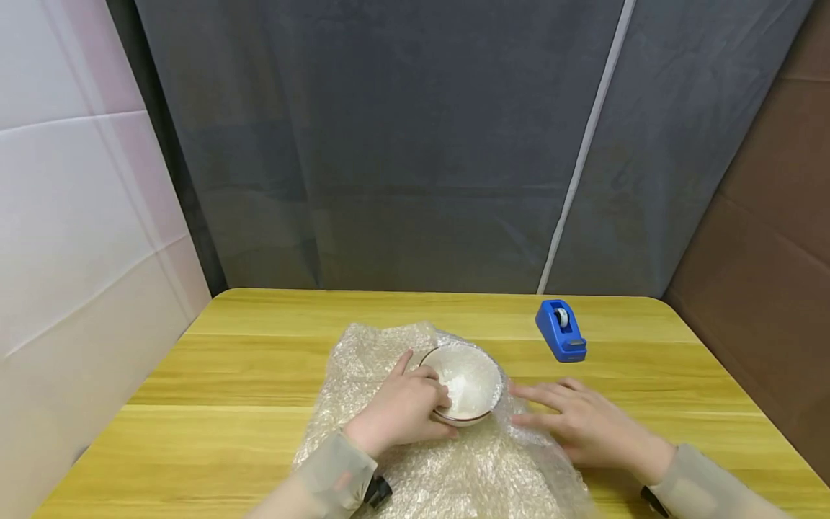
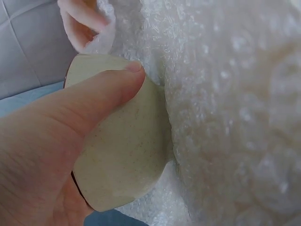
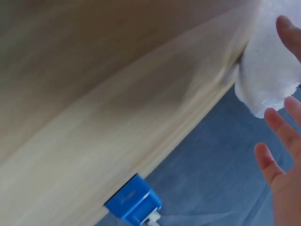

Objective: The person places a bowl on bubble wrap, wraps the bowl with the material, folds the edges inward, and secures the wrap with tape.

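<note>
A cream bowl [image 1: 468,382] with a thin dark rim sits upright on a sheet of bubble wrap [image 1: 363,393]. My left hand [image 1: 405,405] grips its near left side, fingers over the rim inside and thumb along the outer wall. The left wrist view shows the thumb flat against the bowl's speckled outer wall [image 2: 127,155], with the bubble wrap [image 2: 225,113] under its base. My right hand [image 1: 577,422] is at the right edge of the wrap, fingers straight and spread, fingertips right at the raised plastic beside the bowl. In the right wrist view those fingers [image 3: 280,127] are apart, near the wrap [image 3: 263,61].
A blue tape dispenser [image 1: 561,331] with a roll in it stands at the back right of the wooden table [image 1: 214,404]. Behind the table's far edge hangs a dark grey curtain [image 1: 415,158]. A white panel [image 1: 91,180] is on the left, a brown one [image 1: 772,238] on the right.
</note>
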`<state>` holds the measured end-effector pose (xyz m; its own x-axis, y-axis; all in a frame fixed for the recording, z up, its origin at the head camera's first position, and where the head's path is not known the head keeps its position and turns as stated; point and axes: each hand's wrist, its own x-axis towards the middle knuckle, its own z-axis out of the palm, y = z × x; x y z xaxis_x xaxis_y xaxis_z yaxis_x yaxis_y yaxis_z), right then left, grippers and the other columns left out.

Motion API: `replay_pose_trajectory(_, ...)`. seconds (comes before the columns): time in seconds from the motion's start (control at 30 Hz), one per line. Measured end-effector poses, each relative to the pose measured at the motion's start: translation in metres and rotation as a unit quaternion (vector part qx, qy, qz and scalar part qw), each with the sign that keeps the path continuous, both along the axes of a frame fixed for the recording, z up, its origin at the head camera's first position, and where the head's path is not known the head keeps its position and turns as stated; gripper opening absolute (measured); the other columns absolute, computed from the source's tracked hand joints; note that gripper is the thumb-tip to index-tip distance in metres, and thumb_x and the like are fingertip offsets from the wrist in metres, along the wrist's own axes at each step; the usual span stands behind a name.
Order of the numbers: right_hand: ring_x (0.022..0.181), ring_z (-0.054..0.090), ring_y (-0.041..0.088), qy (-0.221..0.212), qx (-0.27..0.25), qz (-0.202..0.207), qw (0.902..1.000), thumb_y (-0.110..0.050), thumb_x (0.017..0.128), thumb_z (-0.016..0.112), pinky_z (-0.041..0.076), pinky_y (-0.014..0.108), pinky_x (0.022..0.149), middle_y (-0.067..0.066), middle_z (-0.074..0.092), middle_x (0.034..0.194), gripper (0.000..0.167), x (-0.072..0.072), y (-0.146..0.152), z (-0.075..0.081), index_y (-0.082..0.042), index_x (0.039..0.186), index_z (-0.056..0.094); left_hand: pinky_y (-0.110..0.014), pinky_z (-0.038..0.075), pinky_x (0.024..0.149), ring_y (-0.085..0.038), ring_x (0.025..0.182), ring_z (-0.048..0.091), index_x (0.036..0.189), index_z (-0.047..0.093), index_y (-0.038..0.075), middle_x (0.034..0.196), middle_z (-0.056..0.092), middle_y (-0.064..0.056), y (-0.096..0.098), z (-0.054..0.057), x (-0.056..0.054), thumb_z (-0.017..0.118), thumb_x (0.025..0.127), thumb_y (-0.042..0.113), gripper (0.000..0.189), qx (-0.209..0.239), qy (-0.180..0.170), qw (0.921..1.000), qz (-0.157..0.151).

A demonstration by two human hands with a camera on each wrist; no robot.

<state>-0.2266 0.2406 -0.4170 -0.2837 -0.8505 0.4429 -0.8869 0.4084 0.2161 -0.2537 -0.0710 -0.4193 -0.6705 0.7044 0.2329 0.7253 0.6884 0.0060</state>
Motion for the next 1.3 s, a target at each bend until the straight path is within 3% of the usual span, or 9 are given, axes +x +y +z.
replay_pose_trajectory(0.17,0.107,0.06,0.016,-0.023,-0.035,0.03,0.9986,-0.028,0.105,0.038,0.047,0.036,0.087,-0.001,0.064,0.121,0.037,0.002,-0.006,0.005,-0.019,0.108,0.074,-0.06,0.019,0.111,-0.01,0.107,0.054,0.091,0.076,0.03,0.09,0.065,0.022,0.0,0.002,0.0,0.074,0.072,0.061,0.035,-0.003,-0.004,1.0,0.0)
replay_pose_trajectory(0.5,0.091,0.064,0.014,0.017,-0.075,0.07,0.9946,-0.021,0.106,0.038,0.048,0.033,0.081,-0.002,0.069,0.102,0.036,-0.006,-0.025,0.028,-0.012,0.101,0.073,-0.059,0.021,0.111,-0.009,0.109,0.052,0.091,0.075,0.03,0.085,0.062,0.025,0.0,0.004,0.002,0.074,0.073,0.059,0.033,-0.008,-0.014,0.9999,-0.001)
replay_pose_trajectory(0.6,0.089,0.064,0.013,0.021,-0.078,0.074,0.994,-0.001,0.094,0.05,0.049,0.032,0.078,-0.002,0.07,0.101,0.026,-0.012,-0.03,0.035,-0.011,0.102,0.072,-0.059,0.023,0.11,-0.009,0.11,0.052,0.09,0.075,0.031,0.084,0.062,0.026,-0.001,0.003,0.002,0.074,0.074,0.059,0.032,-0.009,-0.016,0.9998,-0.002)
replay_pose_trajectory(0.7,0.095,0.064,0.015,0.004,-0.067,0.059,0.996,0.014,0.07,0.053,0.051,0.033,0.081,-0.001,0.069,0.108,0.044,-0.017,-0.036,0.039,-0.013,0.101,0.069,-0.058,0.024,0.11,-0.008,0.111,0.052,0.092,0.075,0.032,0.087,0.062,0.026,-0.001,0.002,0.002,0.074,0.074,0.059,0.033,-0.012,-0.014,0.9998,0.0)
replay_pose_trajectory(0.77,0.101,0.063,0.019,-0.019,-0.057,0.049,0.997,0.017,0.064,0.052,0.052,0.035,0.084,0.003,0.067,0.114,0.049,-0.021,-0.041,0.04,-0.014,0.099,0.065,-0.058,0.025,0.11,-0.008,0.111,0.052,0.093,0.076,0.032,0.093,0.064,0.025,0.0,0.002,0.001,0.073,0.074,0.059,0.034,-0.014,-0.013,0.9998,0.0)
replay_pose_trajectory(0.87,0.102,0.064,0.021,-0.058,-0.046,0.033,0.9967,0.015,0.072,0.06,0.053,0.036,0.086,0.005,0.067,0.115,0.04,-0.027,-0.048,0.039,-0.013,0.101,0.063,-0.057,0.025,0.11,-0.007,0.111,0.052,0.096,0.076,0.032,0.099,0.065,0.024,0.001,0.002,0.002,0.073,0.074,0.059,0.035,-0.016,-0.014,0.9998,-0.001)
replay_pose_trajectory(1.07,0.064,0.047,0.002,-0.149,-0.05,-0.009,0.9875,-0.006,0.093,0.061,0.043,0.017,0.059,-0.012,0.051,0.072,0.016,-0.036,-0.064,0.036,-0.017,0.086,0.054,-0.057,0.024,0.11,-0.007,0.11,0.051,0.093,0.075,0.033,0.095,0.064,0.026,0.001,0.003,0.002,0.073,0.075,0.059,0.032,-0.016,-0.015,0.9997,-0.005)
replay_pose_trajectory(1.13,0.06,0.041,0.0,-0.174,-0.052,-0.027,0.9831,-0.01,0.094,0.061,0.038,0.015,0.054,-0.014,0.044,0.069,0.017,-0.039,-0.069,0.036,-0.018,0.083,0.052,-0.057,0.025,0.11,-0.007,0.11,0.051,0.092,0.075,0.033,0.095,0.064,0.025,0.001,0.003,0.002,0.073,0.075,0.059,0.031,-0.015,-0.015,0.9998,-0.004)
replay_pose_trajectory(1.3,0.063,0.048,-0.001,-0.205,-0.071,-0.063,0.9742,-0.01,0.092,0.065,0.046,0.018,0.057,-0.013,0.055,0.071,0.01,-0.044,-0.08,0.031,-0.015,0.083,0.063,-0.057,0.026,0.11,-0.008,0.109,0.052,0.09,0.074,0.032,0.093,0.064,0.025,0.001,0.003,0.002,0.073,0.075,0.058,0.03,-0.011,-0.014,0.9998,-0.006)
